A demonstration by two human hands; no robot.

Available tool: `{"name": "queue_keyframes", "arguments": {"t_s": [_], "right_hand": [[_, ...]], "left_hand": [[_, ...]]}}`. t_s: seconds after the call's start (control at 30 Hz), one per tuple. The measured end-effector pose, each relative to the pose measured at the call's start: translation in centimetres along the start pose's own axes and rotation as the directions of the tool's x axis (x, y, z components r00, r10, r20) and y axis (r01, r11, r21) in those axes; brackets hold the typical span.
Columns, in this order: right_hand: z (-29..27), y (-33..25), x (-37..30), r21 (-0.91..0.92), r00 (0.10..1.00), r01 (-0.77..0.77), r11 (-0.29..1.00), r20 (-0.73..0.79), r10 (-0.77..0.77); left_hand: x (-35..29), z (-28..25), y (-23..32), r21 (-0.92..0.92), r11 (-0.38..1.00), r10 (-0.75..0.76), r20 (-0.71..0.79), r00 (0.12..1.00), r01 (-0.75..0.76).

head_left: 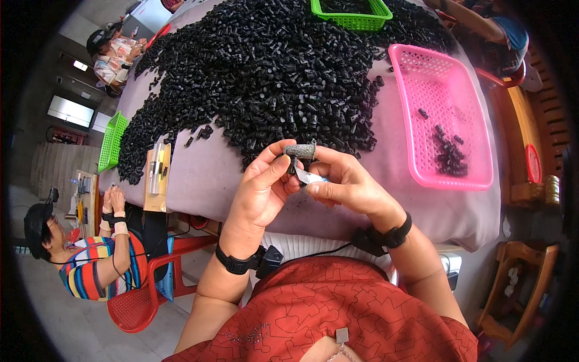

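Observation:
Both my hands meet over the near edge of the table. My left hand [263, 181] pinches a small black plastic part [292, 166] between thumb and fingers. My right hand [345, 176] grips a flat white piece with a bluish end [310, 176] under its thumb; its exact kind does not show. A short grey speckled cylinder [300, 151] sits at the tip of my right index finger, close to the left fingertips. Whether it is worn or held I cannot tell. Just beyond my hands spreads a large pile of black cylindrical parts [265, 78].
On the right stands a pink basket [416, 175] with several black parts inside. Green baskets stand at the far side [356, 23] and left [113, 142]. A cardboard piece [155, 202] carries a clear tube. People sit at the left, far left and far right. A red chair [136, 304] stands lower left.

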State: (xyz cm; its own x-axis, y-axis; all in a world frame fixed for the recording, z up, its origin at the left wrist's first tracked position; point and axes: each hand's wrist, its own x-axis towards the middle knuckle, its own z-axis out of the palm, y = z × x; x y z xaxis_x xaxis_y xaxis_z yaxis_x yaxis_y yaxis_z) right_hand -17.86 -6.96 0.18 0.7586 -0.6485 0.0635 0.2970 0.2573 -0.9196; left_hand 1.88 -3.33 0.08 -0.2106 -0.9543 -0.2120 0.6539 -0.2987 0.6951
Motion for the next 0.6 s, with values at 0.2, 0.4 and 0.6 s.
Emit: {"name": "queue_keyframes", "arguments": {"t_s": [0.2,0.4,0.6], "right_hand": [[-0.18,-0.2,-0.08,0.034,0.999,-0.047,0.998,0.028,0.046],[-0.22,0.16,0.03,0.022,0.999,-0.007,1.0,0.038,0.006],[-0.27,0.25,0.04,0.067,0.999,-0.038,0.997,0.034,0.036]], "left_hand": [[0.05,0.19,-0.3,0.004,1.0,0.009,-0.017,1.0,-0.008],[0.04,0.09,-0.48,-0.018,1.0,-0.001,-0.018,1.0,0.0],[0.23,-0.38,-0.71,-0.092,0.995,-0.037,0.024,0.999,0.039]]}}
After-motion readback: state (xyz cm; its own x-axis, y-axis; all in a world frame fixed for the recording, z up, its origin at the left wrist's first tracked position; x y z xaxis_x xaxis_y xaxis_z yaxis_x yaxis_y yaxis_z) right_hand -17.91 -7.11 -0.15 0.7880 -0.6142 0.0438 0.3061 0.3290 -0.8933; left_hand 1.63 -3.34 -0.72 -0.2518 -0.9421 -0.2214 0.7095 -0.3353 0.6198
